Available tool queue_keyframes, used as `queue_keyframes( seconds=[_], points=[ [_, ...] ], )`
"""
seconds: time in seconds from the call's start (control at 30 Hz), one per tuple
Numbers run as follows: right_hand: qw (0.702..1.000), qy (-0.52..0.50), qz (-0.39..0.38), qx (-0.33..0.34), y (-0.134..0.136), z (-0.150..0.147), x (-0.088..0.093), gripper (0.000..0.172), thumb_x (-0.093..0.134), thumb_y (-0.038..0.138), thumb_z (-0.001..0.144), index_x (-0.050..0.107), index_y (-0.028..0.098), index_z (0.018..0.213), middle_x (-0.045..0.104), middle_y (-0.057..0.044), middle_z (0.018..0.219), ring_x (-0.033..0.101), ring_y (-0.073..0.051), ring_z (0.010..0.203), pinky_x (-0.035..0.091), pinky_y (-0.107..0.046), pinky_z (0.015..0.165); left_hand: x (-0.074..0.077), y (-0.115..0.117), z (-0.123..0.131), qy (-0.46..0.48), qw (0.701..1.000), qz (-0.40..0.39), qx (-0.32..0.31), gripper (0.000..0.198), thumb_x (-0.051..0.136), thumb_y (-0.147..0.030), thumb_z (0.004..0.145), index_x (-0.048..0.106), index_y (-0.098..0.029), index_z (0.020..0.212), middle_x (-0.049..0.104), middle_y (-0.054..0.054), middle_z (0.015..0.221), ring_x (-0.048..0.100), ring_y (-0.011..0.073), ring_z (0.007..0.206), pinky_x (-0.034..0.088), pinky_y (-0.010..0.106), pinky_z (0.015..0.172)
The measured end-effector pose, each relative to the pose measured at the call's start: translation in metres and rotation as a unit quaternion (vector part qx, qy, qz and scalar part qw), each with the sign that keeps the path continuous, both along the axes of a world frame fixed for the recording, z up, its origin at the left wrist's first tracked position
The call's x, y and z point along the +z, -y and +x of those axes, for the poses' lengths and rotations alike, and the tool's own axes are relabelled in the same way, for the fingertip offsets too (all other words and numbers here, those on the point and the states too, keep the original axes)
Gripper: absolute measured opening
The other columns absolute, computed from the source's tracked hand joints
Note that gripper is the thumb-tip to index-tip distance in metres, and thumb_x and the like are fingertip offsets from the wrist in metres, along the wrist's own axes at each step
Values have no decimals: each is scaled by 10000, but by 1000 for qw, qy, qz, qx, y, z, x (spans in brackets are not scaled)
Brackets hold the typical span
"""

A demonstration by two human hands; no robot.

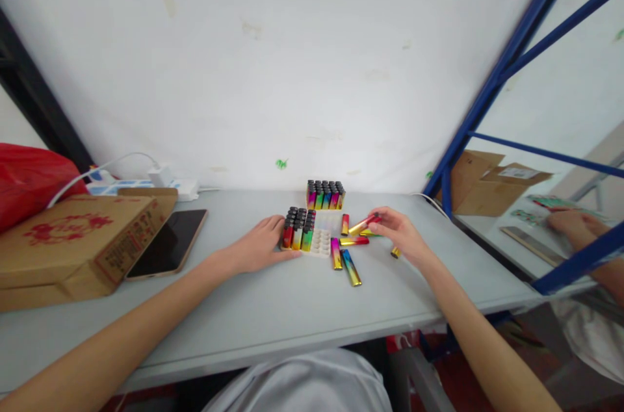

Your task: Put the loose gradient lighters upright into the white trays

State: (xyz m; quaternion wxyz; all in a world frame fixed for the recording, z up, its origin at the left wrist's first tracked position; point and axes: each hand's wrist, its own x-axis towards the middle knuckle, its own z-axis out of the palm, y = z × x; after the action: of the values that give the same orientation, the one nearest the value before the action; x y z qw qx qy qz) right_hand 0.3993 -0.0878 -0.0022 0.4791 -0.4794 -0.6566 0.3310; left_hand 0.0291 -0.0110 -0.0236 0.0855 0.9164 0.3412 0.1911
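A pale tray with round holes (321, 242) stands on the table, its left part filled with upright shiny lighters (297, 238) with black tops. My left hand (263, 243) grips the tray's left side, thumb along the front edge and fingers behind. On the right, my right hand (394, 230) pinches a gold-and-red lighter (359, 225) between thumb and fingers, low over the loose ones. Around it lie a blue-and-gold lighter (351, 268), a magenta-and-gold lighter (336, 254), a red-and-gold lighter (354, 241) and a short red one (345, 225). Another lighter (395, 252) is partly hidden under my right hand.
A full block of lighters (325, 195) stands near the wall. At left are a cardboard box (78, 236), a dark tablet or phone (168, 246), a power strip (185, 189) and a red bag (34, 181). Blue frame bars (487, 100) rise at right; a person's hand (570, 228) is beyond them.
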Motion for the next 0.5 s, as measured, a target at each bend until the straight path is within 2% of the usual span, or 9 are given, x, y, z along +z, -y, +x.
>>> queue_keyframes(
  seconds=[0.07,0.17,0.23,0.3,0.33,0.4,0.43,0.5],
  points=[
    [999,-45,-12,-6,-11,-12,8,446,830,540,775,667,215,1032,738,-50,976,696,-227,940,556,-388,885,1,1,0,-26,1000,-3,-2,697,543,-762,918,576,-197,1325,605,168,1374,539,368,1327,430,487,1152],
    [996,-87,-8,4,-28,-37,22,424,776,583,807,668,213,983,729,-42,958,677,-204,912,550,-355,857,1,1,0,-15,1000,-1,-5,697,541,-768,917,589,-194,1309,614,169,1355,544,374,1314,448,497,1128],
    [991,-126,-16,36,-39,-56,29,423,744,609,820,626,225,953,727,-43,1001,671,-195,922,553,-340,845,0,1,0,-5,1000,0,-5,712,555,-766,911,585,-184,1322,611,174,1359,546,380,1308,449,511,1122],
    [981,-170,-50,78,-49,-75,33,437,730,626,819,557,243,939,723,-23,973,647,-157,773,553,-311,735,-2,0,-1,-3,1000,3,-6,728,562,-763,909,575,-179,1343,608,174,1364,549,379,1302,450,515,1118],
    [976,-185,-70,93,-53,-83,32,447,722,635,820,525,252,937,710,2,909,585,-125,643,522,-279,634,-2,0,-1,-2,1000,6,-7,731,562,-762,910,569,-181,1353,610,171,1365,552,375,1299,451,512,1117],
    [973,-192,-91,91,-59,-96,26,464,692,669,832,488,265,932,611,70,720,368,-80,460,358,-216,459,-4,0,-1,2,1000,11,-10,724,560,-760,914,562,-195,1366,616,157,1359,559,363,1290,451,499,1115],
    [977,-179,-89,79,-61,-101,21,469,665,692,845,489,264,922,531,93,644,281,-76,438,269,-205,425,-4,0,-1,5,1000,13,-12,718,558,-760,917,559,-203,1371,618,149,1357,561,357,1289,449,492,1116],
    [990,-120,-62,39,-62,-106,8,505,632,732,853,501,244,841,410,98,576,245,-83,456,193,-216,427,-4,0,-1,6,1000,13,-15,711,551,-758,923,554,-210,1377,616,144,1358,559,354,1293,444,488,1118]
  ],
)
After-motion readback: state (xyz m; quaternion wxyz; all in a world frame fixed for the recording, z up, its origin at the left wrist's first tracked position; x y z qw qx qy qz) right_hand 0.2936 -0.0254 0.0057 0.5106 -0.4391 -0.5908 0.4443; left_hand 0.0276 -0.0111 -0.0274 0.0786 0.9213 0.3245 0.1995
